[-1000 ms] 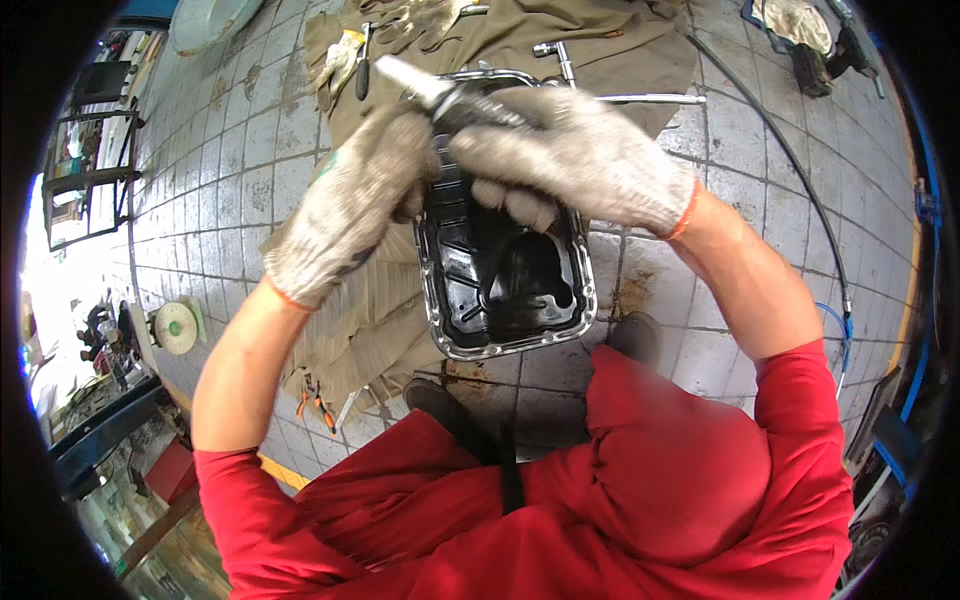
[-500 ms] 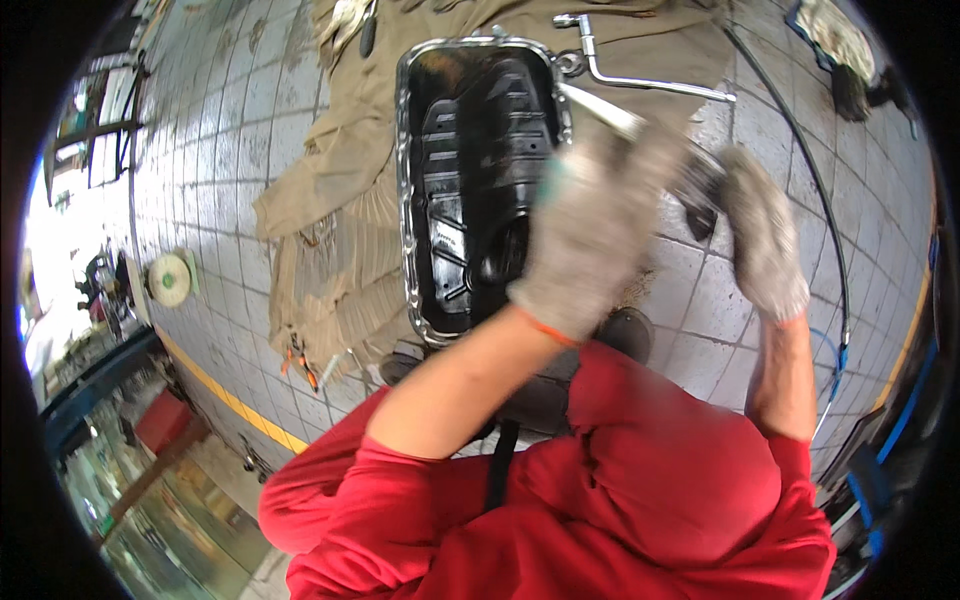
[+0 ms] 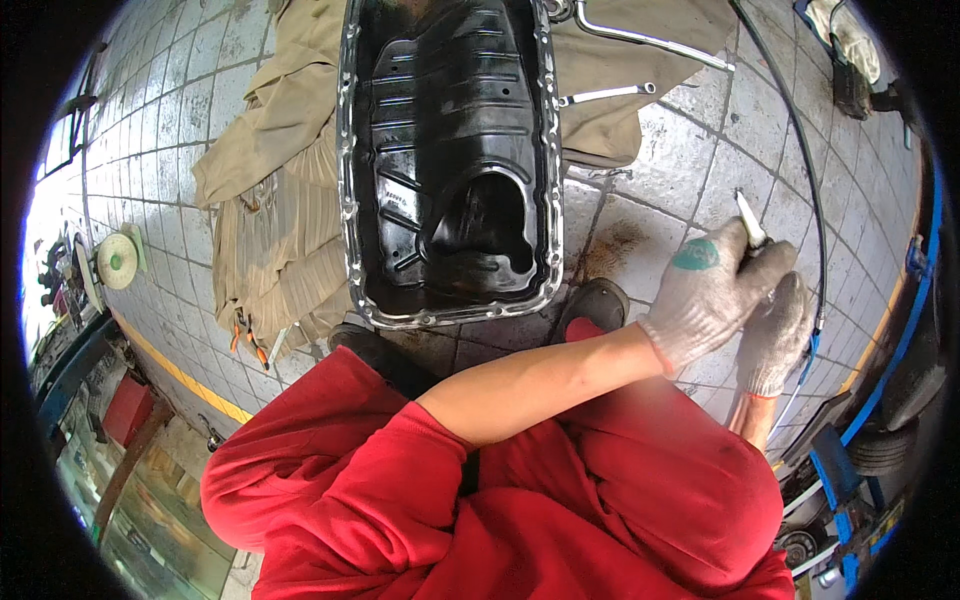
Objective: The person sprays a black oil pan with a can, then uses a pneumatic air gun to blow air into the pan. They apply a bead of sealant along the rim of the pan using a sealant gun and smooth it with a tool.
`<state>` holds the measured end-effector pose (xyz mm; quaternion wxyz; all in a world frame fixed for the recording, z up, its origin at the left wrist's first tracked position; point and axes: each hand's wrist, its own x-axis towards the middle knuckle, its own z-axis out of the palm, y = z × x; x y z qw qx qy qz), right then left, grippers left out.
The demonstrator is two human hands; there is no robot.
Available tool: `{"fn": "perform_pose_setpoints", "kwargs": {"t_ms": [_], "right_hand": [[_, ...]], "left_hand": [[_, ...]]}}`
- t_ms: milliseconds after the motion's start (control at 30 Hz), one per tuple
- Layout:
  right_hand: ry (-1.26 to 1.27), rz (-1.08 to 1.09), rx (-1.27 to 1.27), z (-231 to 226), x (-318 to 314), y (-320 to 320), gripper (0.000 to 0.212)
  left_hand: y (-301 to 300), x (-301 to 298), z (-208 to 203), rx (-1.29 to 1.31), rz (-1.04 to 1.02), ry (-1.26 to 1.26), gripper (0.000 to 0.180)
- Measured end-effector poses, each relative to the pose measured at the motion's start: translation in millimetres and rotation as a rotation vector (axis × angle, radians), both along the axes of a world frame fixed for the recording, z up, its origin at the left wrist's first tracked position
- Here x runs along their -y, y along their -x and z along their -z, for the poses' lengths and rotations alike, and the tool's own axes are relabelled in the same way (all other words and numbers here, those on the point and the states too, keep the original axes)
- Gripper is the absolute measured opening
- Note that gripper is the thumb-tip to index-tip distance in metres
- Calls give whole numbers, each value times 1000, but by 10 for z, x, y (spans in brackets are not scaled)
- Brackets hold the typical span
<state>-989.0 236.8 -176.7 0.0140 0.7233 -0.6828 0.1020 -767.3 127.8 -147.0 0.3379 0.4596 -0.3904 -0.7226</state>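
Note:
A tube with a white cone-shaped nozzle (image 3: pixel 749 218) is held between my gloved hands, off to the right of the oil pan. My left hand (image 3: pixel 705 290) is closed round it, with the nozzle sticking out beyond the fingers. Lower and partly behind it, my right hand (image 3: pixel 777 335) is closed at the tube's other end; the tube's body is mostly hidden. The black oil pan (image 3: pixel 450 125) lies open side up in front of me. Its metal flange with bolt holes faces up. Neither hand touches the pan.
Brown cloth (image 3: pixel 265 130) lies under and around the pan. A combination wrench (image 3: pixel 607 95) and a bent-handled bar (image 3: pixel 655 53) rest right of it. A black hose (image 3: pixel 788 95) crosses the tiles farther right. Orange-handled pliers (image 3: pixel 248 340) lie at left, near my shoe.
Both hands have moved with the tube from beside the pan's right rim, rightward and nearer to me. The view has shifted, so the pan looks larger and its far end is cut off.

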Motion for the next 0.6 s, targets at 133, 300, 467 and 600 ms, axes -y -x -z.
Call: {"fn": "perform_pose_setpoints", "kwargs": {"t_ms": [133,300,467,600], "right_hand": [[-309,359,812,-271,296,-482,30],[-408,273,806,-348,407,-599,25],[-384,95,668,-345,438,-575,21],[-393,257,1061,-437,551,-817,39]], "left_hand": [[-102,22,62,-74,-44,-77,46],[-213,-34,143,-11,-60,59,33],[-378,26,-9,-146,81,2,31],[-375,-8,3,-95,51,50,30]]}}
